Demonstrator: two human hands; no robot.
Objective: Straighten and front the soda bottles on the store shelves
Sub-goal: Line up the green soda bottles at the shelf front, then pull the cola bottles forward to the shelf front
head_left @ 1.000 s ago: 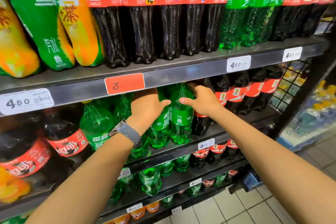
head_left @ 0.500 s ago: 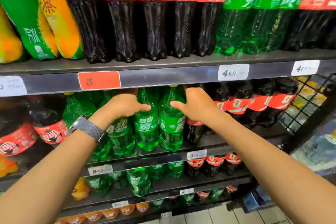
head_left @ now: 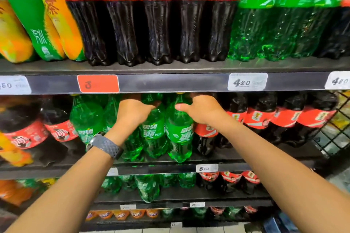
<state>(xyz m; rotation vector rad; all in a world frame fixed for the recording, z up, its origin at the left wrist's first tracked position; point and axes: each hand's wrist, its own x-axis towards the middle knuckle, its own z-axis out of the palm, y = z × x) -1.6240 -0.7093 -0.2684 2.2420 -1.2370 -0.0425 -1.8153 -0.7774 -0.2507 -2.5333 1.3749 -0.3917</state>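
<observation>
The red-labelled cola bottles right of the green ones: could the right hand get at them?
Probably yes. The right hand grips a green bottle next to the cola bottles, which stand at the shelf front with nothing before them; it must let go first.

Your left hand [head_left: 135, 111] covers the neck of a green bottle [head_left: 153, 138]. At twelve o'clock the frame cuts the cola bottles [head_left: 159, 30] at their labels; the three o'clock price tag [head_left: 338, 80] is clipped.
</observation>
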